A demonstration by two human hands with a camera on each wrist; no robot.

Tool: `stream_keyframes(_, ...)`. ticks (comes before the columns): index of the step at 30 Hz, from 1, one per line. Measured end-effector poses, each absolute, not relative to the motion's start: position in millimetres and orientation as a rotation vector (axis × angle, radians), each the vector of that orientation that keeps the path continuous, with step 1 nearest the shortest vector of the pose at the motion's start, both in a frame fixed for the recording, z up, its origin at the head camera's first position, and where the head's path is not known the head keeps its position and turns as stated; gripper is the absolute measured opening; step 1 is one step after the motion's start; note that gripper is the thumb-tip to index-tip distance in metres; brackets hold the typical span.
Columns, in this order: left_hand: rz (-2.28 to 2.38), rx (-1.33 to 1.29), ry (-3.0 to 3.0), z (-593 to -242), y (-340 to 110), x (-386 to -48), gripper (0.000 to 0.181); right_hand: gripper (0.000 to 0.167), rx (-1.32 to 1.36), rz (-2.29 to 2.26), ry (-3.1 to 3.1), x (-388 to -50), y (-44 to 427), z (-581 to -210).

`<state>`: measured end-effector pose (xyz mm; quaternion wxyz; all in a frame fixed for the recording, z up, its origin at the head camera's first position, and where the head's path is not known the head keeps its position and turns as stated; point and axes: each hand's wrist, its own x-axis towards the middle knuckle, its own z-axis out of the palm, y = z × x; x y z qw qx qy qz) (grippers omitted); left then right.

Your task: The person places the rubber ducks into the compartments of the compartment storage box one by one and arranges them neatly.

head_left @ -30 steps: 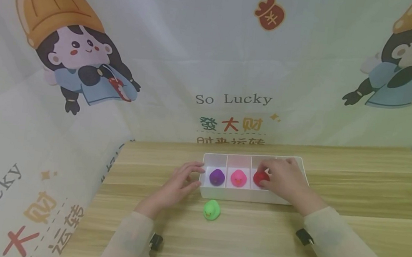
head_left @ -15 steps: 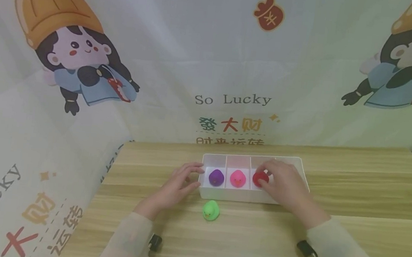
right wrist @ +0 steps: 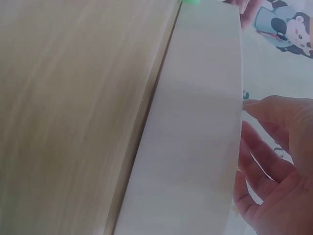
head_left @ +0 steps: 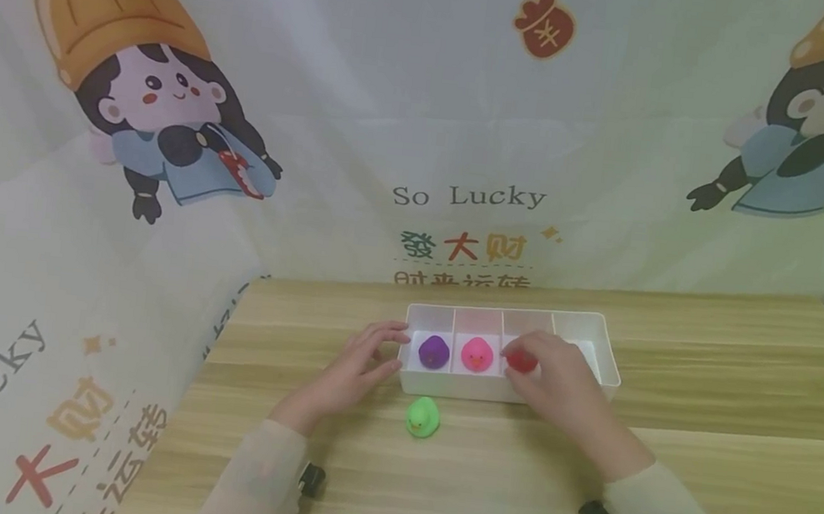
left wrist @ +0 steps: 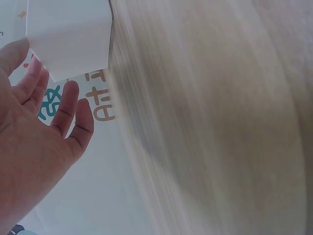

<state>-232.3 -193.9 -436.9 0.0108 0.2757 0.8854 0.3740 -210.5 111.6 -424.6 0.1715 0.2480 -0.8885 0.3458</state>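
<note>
A white divided tray [head_left: 462, 388] stands lengthwise on the table. Purple [head_left: 435, 352], pink [head_left: 477, 354] and red [head_left: 522, 361] rubber ducks sit in its first three compartments from the left. My right hand [head_left: 565, 382] reaches over the near wall, thumb and fingers about the red duck, which they partly cover. In the right wrist view the tray wall hides that duck and the fingertips. My left hand [head_left: 358, 369] touches the tray's left end with loosely bent fingers, its thumb at the near corner. A green rubber duck [head_left: 423, 417] stands on the table before the tray.
The rightmost compartment [head_left: 586, 355] shows its bare floor. A wood-grain table [head_left: 717, 364] extends to both sides and in front. Behind and to the left hangs a white printed cloth [head_left: 366, 118].
My right hand has shifted slightly left about the red duck, uncovering the rightmost compartment. The left hand, the tray and the other ducks stay in place.
</note>
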Motion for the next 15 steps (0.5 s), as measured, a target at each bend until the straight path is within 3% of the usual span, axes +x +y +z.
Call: stream_keyframes(15,1.172,0.840,2.752,-435,-193,-232,0.034,0.022,0.773,1.039,-2.502,-192,88,-422)
